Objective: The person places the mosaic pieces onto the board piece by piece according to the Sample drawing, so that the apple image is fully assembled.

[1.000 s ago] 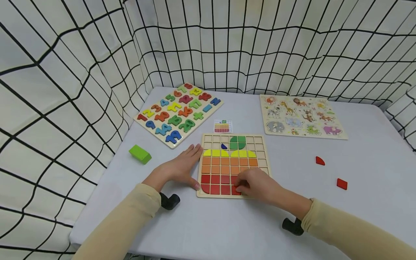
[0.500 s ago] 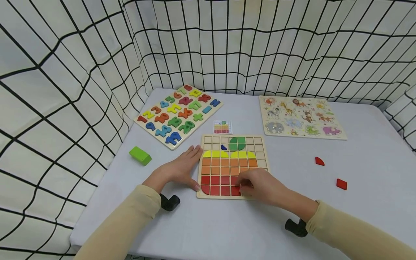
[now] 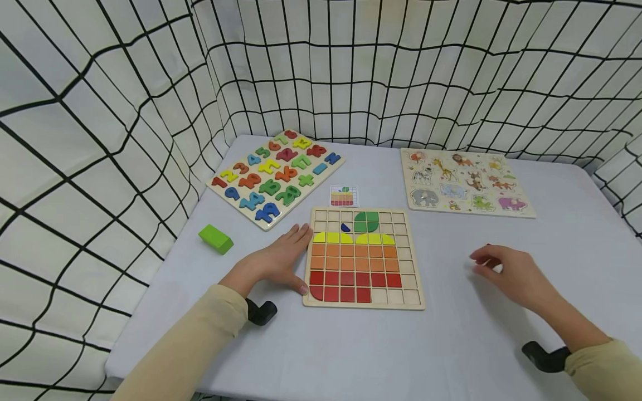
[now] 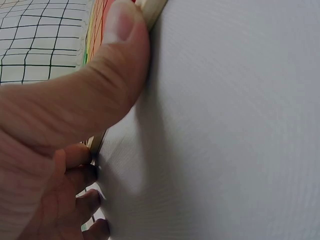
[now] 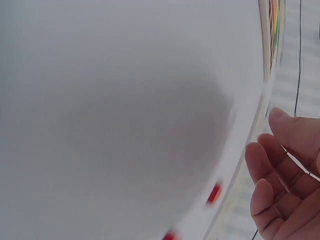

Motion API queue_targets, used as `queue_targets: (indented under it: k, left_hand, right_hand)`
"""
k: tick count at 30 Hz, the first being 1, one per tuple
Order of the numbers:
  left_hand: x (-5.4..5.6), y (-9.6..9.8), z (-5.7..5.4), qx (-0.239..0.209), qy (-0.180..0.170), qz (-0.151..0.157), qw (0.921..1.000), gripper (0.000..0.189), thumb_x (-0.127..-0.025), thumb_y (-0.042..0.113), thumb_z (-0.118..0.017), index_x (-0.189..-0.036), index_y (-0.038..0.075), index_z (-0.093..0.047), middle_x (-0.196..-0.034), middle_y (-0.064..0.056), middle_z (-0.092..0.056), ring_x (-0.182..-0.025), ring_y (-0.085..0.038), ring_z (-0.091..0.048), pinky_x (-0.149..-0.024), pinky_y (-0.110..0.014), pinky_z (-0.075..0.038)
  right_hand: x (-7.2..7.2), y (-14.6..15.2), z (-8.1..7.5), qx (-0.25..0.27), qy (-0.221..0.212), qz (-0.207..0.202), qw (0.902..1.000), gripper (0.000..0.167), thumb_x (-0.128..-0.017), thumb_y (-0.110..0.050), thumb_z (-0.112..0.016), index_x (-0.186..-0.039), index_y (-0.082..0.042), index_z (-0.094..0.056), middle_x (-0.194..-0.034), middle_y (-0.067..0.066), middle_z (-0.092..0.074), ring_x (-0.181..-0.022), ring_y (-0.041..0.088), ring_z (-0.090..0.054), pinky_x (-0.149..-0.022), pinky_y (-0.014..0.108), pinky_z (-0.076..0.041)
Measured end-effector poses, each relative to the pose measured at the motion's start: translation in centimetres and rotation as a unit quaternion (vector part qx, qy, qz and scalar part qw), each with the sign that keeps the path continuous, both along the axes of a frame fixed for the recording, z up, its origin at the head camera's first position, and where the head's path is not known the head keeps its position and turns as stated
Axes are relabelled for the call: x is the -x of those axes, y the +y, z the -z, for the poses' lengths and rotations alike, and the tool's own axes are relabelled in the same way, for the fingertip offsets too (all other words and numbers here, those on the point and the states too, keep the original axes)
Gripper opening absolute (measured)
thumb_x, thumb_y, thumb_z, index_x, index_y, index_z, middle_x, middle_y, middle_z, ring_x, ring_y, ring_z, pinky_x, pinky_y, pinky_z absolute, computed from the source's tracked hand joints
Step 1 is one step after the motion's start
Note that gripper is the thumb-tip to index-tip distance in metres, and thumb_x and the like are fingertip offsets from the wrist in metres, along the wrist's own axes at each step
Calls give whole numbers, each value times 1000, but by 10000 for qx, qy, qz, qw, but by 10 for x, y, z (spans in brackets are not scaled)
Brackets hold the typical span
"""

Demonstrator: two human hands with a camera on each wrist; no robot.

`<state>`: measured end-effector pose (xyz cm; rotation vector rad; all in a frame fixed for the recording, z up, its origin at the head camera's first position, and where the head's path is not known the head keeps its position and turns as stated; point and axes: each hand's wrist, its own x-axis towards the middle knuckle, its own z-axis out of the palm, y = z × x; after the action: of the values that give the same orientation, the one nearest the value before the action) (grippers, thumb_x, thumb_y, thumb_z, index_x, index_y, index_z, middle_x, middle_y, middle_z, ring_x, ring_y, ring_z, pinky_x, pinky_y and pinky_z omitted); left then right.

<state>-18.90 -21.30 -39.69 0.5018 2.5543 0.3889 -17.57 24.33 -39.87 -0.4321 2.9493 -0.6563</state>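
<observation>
A wooden grid board (image 3: 413,305) lies in the middle of the white table. Colored pieces fill part of it: green ones (image 3: 366,221), a small blue one (image 3: 345,228), a yellow row (image 3: 333,238), orange squares (image 3: 347,256) and red squares (image 3: 347,279). My left hand (image 3: 276,259), fingers spread, touches the board's left edge; the left wrist view shows its thumb (image 4: 107,82) on the rim. Off to the board's right, my right hand (image 3: 516,275) hovers with loosely bent fingers, holding nothing. Two red pieces (image 5: 214,194) appear blurred in the right wrist view; in the head view my hand covers them.
Behind the board lies a small pattern card (image 3: 344,196). A number puzzle (image 3: 276,177) is at the back left, an animal puzzle (image 3: 468,182) at the back right. A green block (image 3: 216,239) sits left. Black netting (image 3: 351,83) surrounds the table (image 3: 351,356).
My right hand has left the board's lower right and moved right, over the loose red pieces. The red squares it covered now show. My left hand stays at the board's edge.
</observation>
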Motion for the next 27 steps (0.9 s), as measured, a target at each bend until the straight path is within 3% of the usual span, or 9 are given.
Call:
queue_targets:
  k: [5, 10, 14, 23, 27]
  left_hand:
    - [0, 0, -2, 32, -4, 13, 10000, 126, -75, 41, -89, -163, 0, -9, -173, -17, -2, -161, -37, 5, -131, -50, -10]
    - [0, 0, -1, 11, -1, 42, 10000, 127, -75, 41, -89, -163, -1, -9, -173, -18, -2, -161, -38, 4, -131, -51, -10]
    - [1, 0, 0, -5, -14, 56, 10000, 127, -75, 41, -89, -163, -1, -8, -173, -18, -2, -161, -37, 4, -131, -51, -10]
    - [1, 0, 0, -57, -65, 27, 10000, 127, -75, 41, -89, -163, -1, -8, -173, -18, -1, -161, -37, 4, -131, -51, -10]
    - [2, 0, 1, -63, -23, 51, 10000, 127, -75, 42, -90, -163, -2, -9, -173, -18, -2, -161, -38, 4, -131, -52, -10]
  right_hand:
    - [0, 60, 2, -387, -149, 760, 9962, 28, -96, -12, -69, -120, 3, -68, -108, 28, -69, -90, 34, -61, -60, 23, -49]
    - [-2, 88, 6, -709, -595, 941, 9913, 30, -95, -14, -70, -114, 8, -68, -100, 25, -71, -88, 35, -61, -66, 35, -55]
    - [-3, 92, 7, -740, -996, 857, 9886, 37, -92, -19, -75, -112, 10, -68, -93, 15, -71, -86, 30, -60, -73, 42, -57]
    - [-5, 88, 11, -628, -888, 875, 9902, 29, -88, -13, -79, -103, 7, -65, -89, 12, -68, -83, 27, -59, -71, 38, -56]
    - [-6, 81, 8, -531, -708, 859, 9924, 25, -87, -12, -79, -102, 3, -65, -90, 12, -70, -84, 27, -60, -67, 28, -54]
